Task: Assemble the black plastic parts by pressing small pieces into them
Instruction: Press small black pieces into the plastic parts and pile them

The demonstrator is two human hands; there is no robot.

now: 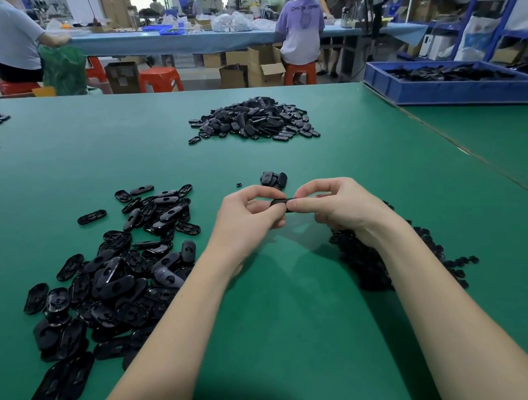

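Open room: bare green bench (304, 312) lies under and behind both hands; its seam edge runs off to the right of the grip.
Left grip: left hand (246, 214) pinches the left end of one black part (281, 202), fingers curled.
Right grip: right hand (334, 205) pinches the other end, fingers curled round it.
Part axis: lies left-right, seen edge-on, held above the bench.
Left pile (112, 280): loose oval shells beside the left forearm.
Small pieces (381, 261): heaped under the right wrist.
Far pile (254, 122): well beyond the grip.
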